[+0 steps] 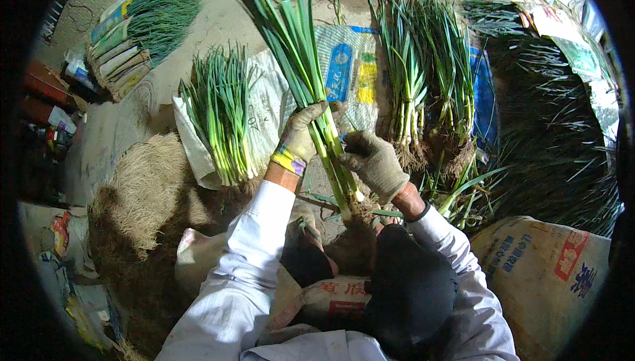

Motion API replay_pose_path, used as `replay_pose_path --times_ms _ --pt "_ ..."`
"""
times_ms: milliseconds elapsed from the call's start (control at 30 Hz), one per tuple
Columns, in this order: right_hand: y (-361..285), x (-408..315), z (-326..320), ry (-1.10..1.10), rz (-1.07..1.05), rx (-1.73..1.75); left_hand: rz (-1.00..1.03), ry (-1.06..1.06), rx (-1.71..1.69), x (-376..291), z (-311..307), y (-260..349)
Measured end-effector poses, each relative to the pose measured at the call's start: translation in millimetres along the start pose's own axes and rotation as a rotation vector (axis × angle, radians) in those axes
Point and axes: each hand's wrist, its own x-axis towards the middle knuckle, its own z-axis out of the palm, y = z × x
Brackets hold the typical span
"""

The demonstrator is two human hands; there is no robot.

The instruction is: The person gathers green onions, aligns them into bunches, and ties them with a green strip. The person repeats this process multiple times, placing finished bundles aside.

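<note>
In my left hand (302, 130), gloved in knit with a yellow patterned cuff, is a bunch of green onions (330, 145). The hand wraps the stalks where the pale stems turn to green leaves. The bunch tilts slightly, leaves away from me and brown, soil-covered roots (362, 209) near my knees. My right hand (374, 162), also gloved, is at the right side of the pale stems with curled fingers touching them. Whether those fingers pinch anything is hidden. Loose leaves and stalks (461, 197) lie on the ground to the right of that hand.
Green onion bunches lie on a white sack (268, 108) at left and a blue-striped sack (364, 105) ahead. A large dark leafy pile (540, 113) fills the right. Left stands a root-covered heap (149, 182); a full woven sack (536, 261) sits at lower right.
</note>
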Motion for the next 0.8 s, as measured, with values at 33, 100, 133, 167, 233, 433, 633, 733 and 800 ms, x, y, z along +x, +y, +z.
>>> replay_pose_path --times_ms 33,100,133,167,233,433,633,733,800 --pt "-10.8 3.7 0.2 0.007 0.037 0.049 0.050 0.004 0.035 -5.1 6.9 3.9" --pt "-31.9 10.7 0.7 0.023 -0.022 0.002 0.172 0.044 0.110 -13.7 23.8 8.5" --pt "-42.1 13.4 2.4 0.045 -0.002 -0.024 0.217 0.070 0.145 -17.8 32.2 12.7" --pt "-51.3 14.7 3.2 0.074 -0.040 -0.031 0.264 0.097 0.179 -21.7 40.6 16.5" --pt "-67.8 15.0 4.3 0.135 -0.125 -0.082 0.329 0.164 0.217 -28.4 58.0 22.3" --pt "-94.0 14.0 0.1 0.256 -0.329 -0.243 0.488 0.219 0.441 -50.7 99.9 37.0" --pt "-102.8 10.2 -2.0 0.135 -0.155 0.197 0.515 0.205 0.480 -70.2 117.1 53.6" --pt "-110.0 2.8 -2.5 0.125 -0.078 0.238 0.512 0.198 0.421 -77.0 119.6 57.5" --pt "-117.5 0.5 -0.6 0.083 -0.262 0.132 0.562 0.256 0.482 -82.0 122.1 57.0"
